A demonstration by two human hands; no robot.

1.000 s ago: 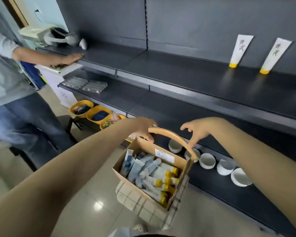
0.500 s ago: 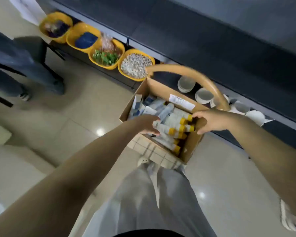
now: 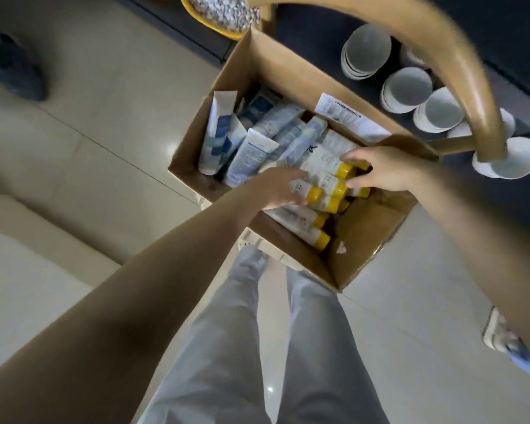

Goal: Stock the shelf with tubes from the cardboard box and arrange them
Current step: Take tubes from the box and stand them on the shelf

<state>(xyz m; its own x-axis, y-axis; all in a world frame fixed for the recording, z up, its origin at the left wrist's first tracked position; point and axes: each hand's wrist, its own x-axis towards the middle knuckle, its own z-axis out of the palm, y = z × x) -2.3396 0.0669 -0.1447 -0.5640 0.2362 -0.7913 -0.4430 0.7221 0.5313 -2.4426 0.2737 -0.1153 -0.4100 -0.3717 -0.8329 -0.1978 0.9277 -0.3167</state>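
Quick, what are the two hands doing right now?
Left hand: touching the yellow-capped tubes in the cardboard box; grip cannot be told.
Right hand: pinching one yellow-capped tube at its cap.

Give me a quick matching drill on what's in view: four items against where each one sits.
Items:
1 yellow-capped tubes
2 blue tubes
3 white bowls
4 paper label

Places:
A on the dark shelf
B on the far inside wall of the box
C in the box's left part
D in the box's right part, touched by the left hand and right hand

Pairs: 1-D, 2-C, 3-A, 4-B
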